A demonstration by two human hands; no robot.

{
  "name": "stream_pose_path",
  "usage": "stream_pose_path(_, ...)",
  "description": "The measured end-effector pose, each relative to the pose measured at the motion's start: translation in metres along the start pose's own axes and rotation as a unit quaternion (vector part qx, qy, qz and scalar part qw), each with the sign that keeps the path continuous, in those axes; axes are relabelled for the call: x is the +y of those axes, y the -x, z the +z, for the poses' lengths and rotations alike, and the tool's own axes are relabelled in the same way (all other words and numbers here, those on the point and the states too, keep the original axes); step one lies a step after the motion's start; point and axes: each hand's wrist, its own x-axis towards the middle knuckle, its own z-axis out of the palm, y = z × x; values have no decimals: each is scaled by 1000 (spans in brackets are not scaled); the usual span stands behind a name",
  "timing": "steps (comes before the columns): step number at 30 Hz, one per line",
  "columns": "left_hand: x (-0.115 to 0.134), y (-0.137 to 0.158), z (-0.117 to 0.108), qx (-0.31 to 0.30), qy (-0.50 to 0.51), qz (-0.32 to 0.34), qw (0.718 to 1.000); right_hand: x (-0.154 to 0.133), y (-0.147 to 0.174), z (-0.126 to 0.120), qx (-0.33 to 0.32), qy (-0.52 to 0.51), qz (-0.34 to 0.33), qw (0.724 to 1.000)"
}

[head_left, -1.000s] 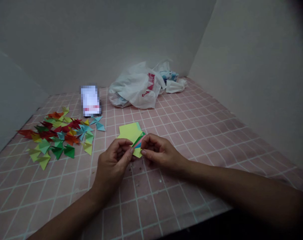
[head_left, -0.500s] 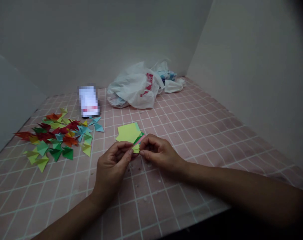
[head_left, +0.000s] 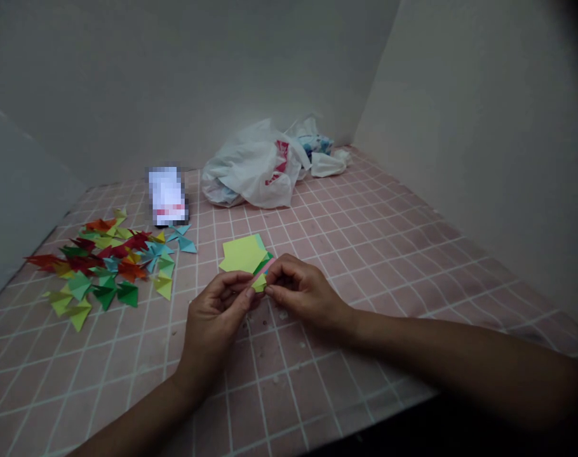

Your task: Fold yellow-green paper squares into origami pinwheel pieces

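Yellow folded paper [head_left: 259, 284]: centre of the frame, pinched between two hands.
Left hand [head_left: 217, 311]: grips its left edge.
Right hand [head_left: 305, 289]: grips its right edge.
Crease: uneven pulling could skew or tear so small a piece.
Stacked paper sheets [head_left: 244, 252]: just beyond, mid-frame; a stray knuckle could scatter them.
Folded paper pieces [head_left: 104, 296]: left of frame; a leftward sweep could crush them.

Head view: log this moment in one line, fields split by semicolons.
left hand: pinches small yellow paper; right hand: at its right edge; beyond: flat paper sheets; left side: folded paper pieces; back: white plastic bag
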Motion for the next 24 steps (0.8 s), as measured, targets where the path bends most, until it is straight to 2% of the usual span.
stream_pose_path(9,4,-3,-1,-18,-44,-41,998,-4,2,1,-46,19,-25,998)
stream_pose_path(24,4,-1,1,-5,-68,8,998,-6,4,2,-28,14,-22,999)
